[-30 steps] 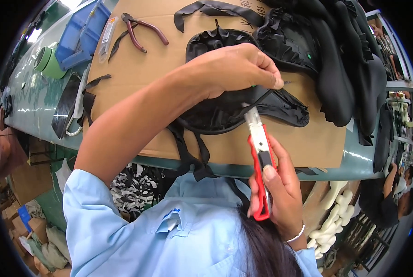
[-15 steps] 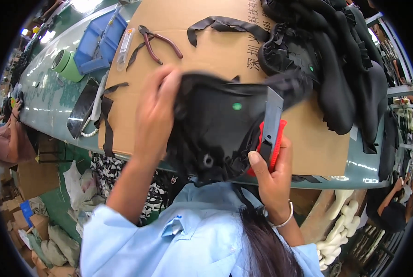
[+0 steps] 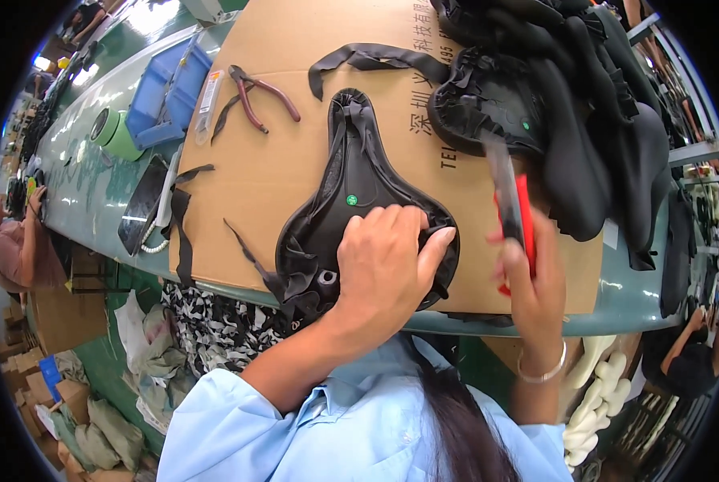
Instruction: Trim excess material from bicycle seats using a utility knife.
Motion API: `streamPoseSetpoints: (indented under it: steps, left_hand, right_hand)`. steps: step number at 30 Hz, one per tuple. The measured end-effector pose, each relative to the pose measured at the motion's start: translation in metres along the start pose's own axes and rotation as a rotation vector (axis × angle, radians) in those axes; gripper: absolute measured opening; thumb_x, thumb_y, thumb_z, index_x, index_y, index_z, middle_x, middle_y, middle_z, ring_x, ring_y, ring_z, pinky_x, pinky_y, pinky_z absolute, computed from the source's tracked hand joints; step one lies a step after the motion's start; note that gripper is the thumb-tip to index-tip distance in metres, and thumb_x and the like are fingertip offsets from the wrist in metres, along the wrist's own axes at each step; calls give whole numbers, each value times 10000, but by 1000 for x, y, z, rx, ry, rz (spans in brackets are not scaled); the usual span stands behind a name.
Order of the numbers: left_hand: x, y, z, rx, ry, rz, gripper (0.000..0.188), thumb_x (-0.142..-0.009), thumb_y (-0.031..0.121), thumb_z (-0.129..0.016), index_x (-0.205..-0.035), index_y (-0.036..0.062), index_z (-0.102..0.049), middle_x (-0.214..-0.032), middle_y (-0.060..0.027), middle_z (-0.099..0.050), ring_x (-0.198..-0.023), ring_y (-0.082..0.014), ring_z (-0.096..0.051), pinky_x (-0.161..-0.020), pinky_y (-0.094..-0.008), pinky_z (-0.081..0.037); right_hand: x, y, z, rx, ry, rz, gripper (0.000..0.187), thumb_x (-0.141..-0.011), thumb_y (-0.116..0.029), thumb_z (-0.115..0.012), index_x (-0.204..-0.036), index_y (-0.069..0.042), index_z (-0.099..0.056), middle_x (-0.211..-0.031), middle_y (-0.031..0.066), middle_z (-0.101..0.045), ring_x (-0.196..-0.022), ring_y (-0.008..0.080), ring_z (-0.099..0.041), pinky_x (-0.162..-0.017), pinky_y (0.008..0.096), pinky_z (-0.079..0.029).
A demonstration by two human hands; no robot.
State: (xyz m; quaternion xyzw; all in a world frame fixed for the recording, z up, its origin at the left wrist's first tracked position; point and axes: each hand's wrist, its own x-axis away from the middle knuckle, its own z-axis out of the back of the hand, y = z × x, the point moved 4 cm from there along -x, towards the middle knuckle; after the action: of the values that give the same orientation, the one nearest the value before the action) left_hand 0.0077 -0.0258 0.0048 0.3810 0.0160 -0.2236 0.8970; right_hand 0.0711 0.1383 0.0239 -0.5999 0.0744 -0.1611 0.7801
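Note:
A black bicycle saddle (image 3: pixel 365 165) lies underside up on the cardboard, its nose pointing away from me and a green dot near its middle. Gathered black cover fabric runs round its rim. My left hand (image 3: pixel 387 261) rests on the wide end with its fingers curled, gripping at the right-hand edge; what lies under the fingers is hidden. In my right hand (image 3: pixel 536 273) is a red utility knife (image 3: pixel 523 218), its blade out and tilted up, held to the right of the saddle and apart from it. The knife and hand are blurred.
Pliers with dark red handles (image 3: pixel 264 98) and fabric strips (image 3: pixel 375 56) lie on the cardboard (image 3: pixel 239 189). More black saddles (image 3: pixel 572 136) are piled at the right. Left of the cardboard are a blue bin (image 3: pixel 162 92) and a green tape roll (image 3: pixel 118 130). Other people work at both sides.
The saddle has turned and come down flat onto the cardboard. My left hand has shifted from its left side to its wide end. The knife has moved right, away from the saddle.

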Motion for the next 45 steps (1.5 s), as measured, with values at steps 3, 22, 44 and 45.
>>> streamPoseSetpoints:
  steps: [3,22,44,45]
  left_hand:
    - [4,-2,-1,87,-42,-16,156,-840,181,-657,-798,43,-596,-718,-72,-535,-722,-241,-509,-684,-365,-344]
    - [16,-22,4,907,261,138,178,-868,84,-518,-702,24,-490,-681,4,-429,-665,-117,-381,-652,-268,-321]
    - [-120,-5,40,633,-120,-146,332,-935,346,-558,-786,50,-543,-707,-65,-574,-617,-196,-548,-561,-283,-412]
    - [-120,10,30,-172,-121,-323,340,-892,354,-608,-759,42,-579,-701,-92,-586,-628,-248,-552,-595,-327,-432]
  right_hand:
    - [29,-7,13,394,1,308,465,-854,-33,-630,-1307,-58,-524,-848,81,-618,-630,148,-569,-575,285,-470]
    - [94,-6,-20,861,-46,181,596,-809,-64,-698,-1371,-105,-505,-734,93,-557,-564,226,-554,-499,350,-451]
    - [2,9,-10,370,-61,69,521,-887,-52,-616,-1384,-114,-472,-1088,172,-664,-821,308,-660,-739,352,-518]
    - [-9,8,-3,452,-105,76,536,-877,-37,-620,-1385,-118,-469,-1114,181,-652,-850,330,-659,-751,352,-518]
